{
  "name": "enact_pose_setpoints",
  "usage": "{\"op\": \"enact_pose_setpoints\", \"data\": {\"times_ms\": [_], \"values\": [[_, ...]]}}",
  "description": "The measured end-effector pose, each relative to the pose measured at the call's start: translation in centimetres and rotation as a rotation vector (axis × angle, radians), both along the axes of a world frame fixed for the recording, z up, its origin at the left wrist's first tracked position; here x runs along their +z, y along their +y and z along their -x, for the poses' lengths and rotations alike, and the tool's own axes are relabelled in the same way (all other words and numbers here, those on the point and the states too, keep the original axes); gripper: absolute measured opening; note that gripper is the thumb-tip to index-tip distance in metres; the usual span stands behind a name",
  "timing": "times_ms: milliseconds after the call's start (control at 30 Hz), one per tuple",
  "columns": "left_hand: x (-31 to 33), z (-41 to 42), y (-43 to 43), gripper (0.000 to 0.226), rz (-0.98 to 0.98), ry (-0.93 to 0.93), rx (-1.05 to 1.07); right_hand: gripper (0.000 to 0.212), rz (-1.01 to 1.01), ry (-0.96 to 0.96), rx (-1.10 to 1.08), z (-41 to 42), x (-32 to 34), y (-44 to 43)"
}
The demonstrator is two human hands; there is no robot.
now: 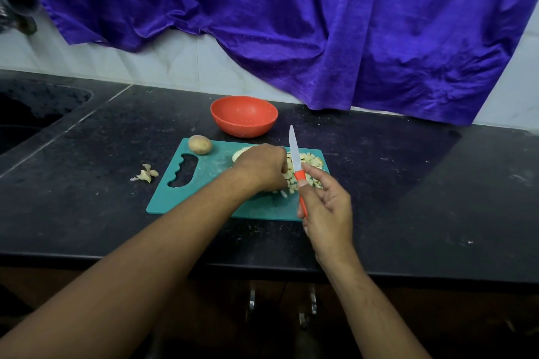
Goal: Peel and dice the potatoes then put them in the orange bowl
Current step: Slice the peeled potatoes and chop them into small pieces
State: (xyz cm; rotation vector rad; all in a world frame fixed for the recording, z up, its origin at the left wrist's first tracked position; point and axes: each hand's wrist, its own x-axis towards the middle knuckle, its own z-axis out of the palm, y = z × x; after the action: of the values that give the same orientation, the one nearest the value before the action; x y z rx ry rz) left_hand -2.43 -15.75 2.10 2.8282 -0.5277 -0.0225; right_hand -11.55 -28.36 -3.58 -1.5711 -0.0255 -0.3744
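Observation:
A teal cutting board (210, 178) lies on the black counter. An unpeeled potato (199, 144) sits at its far left corner. A pile of diced potato (309, 163) covers the board's right side. My left hand (262, 166) lies over the pile's left part, fingers curled down into the dice; a peeled piece (239, 152) shows behind it. My right hand (326, 207) holds an orange-handled knife (295, 154), its white blade pointing up and away above the dice. The orange bowl (243, 115) stands empty behind the board.
Potato peels (145, 174) lie on the counter left of the board. A dark sink (35, 108) is set in at far left. Purple cloth (320, 23) hangs over the tiled wall behind. The counter's front edge (262, 267) runs below my wrists.

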Motion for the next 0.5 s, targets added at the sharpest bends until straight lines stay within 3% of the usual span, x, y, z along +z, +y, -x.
{"op": "enact_pose_setpoints", "data": {"times_ms": [133, 333, 500], "values": [[-0.5, -0.5, 0.7, 0.019, 0.118, -0.009, -0.006, 0.033, -0.008, -0.002, -0.001, 0.0, -0.1, 0.0], [0.4, -0.5, 3.1, 0.013, 0.508, -0.021, -0.037, 0.032, 0.002, -0.005, -0.004, -0.1, -0.2, -0.1], [0.6, -1.1, 4.7, 0.018, 0.577, -0.092, 0.017, 0.033, 0.0, -0.012, 0.005, 0.1, -0.1, -0.1]]}}
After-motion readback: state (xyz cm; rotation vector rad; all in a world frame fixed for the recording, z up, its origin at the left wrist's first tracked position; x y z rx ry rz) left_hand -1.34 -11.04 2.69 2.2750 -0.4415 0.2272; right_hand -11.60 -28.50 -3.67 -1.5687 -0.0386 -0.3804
